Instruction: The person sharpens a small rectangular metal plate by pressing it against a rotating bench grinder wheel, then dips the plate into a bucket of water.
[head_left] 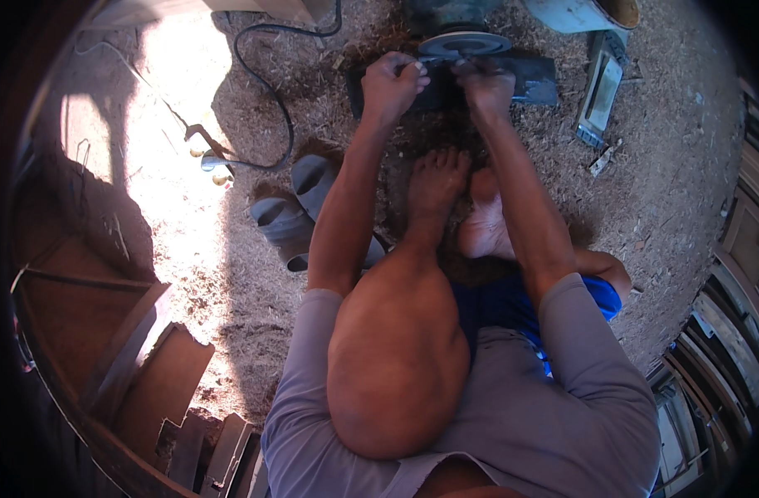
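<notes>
I sit on a sawdust-covered floor with my bare feet drawn in front of me. My left hand and my right hand reach forward side by side to a grey grinding disc mounted on a dark base. Both hands are closed around a small dark piece held against the lower edge of the disc; the piece itself is mostly hidden by my fingers. The machine's motor body rises behind the disc at the top edge.
A black cable loops across the floor at upper left. A pair of grey sandals lies left of my leg. Wooden boards are stacked at lower left, a flat metal tool and a bucket at upper right, frames along the right.
</notes>
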Demonstrator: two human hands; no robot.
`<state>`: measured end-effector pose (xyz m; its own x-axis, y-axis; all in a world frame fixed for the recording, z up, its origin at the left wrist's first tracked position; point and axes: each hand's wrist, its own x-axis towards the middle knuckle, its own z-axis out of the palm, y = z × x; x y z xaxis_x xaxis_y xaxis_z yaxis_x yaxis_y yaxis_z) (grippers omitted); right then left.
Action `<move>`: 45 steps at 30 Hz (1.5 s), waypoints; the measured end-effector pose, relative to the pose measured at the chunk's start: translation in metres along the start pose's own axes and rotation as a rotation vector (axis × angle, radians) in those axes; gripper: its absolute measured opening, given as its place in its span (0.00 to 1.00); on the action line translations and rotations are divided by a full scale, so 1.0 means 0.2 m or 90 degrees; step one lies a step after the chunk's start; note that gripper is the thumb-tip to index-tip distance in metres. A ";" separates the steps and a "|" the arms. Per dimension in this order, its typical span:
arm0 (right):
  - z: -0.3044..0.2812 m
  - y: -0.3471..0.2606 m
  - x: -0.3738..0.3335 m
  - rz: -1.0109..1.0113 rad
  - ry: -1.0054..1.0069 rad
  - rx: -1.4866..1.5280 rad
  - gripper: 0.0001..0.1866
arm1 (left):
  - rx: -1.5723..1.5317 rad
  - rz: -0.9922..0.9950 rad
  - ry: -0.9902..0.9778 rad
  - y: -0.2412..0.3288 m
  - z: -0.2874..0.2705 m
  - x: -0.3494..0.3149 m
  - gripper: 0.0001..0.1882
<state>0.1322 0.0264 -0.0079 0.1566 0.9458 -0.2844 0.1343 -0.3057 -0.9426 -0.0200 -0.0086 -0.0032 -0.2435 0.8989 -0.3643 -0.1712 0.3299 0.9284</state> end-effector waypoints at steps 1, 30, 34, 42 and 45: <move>0.00 0.00 0.01 0.007 0.011 -0.004 0.08 | -0.001 0.001 -0.001 0.00 0.01 0.00 0.08; -0.02 -0.01 0.02 0.041 0.026 0.038 0.06 | 0.043 -0.005 0.002 0.02 0.04 0.01 0.07; -0.01 0.02 0.03 0.018 0.036 -0.010 0.07 | 0.010 -0.008 0.012 0.02 0.04 0.01 0.07; 0.03 0.01 0.01 0.008 0.044 -0.110 0.10 | -0.029 -0.002 0.018 0.00 -0.01 0.00 0.07; -0.01 0.08 0.05 -0.038 0.046 -0.130 0.12 | -0.043 0.006 0.008 0.00 0.01 0.00 0.06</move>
<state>0.1373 0.0308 -0.0248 0.2114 0.9548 -0.2090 0.3389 -0.2722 -0.9006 -0.0178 -0.0077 -0.0023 -0.2566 0.8981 -0.3571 -0.2327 0.3012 0.9247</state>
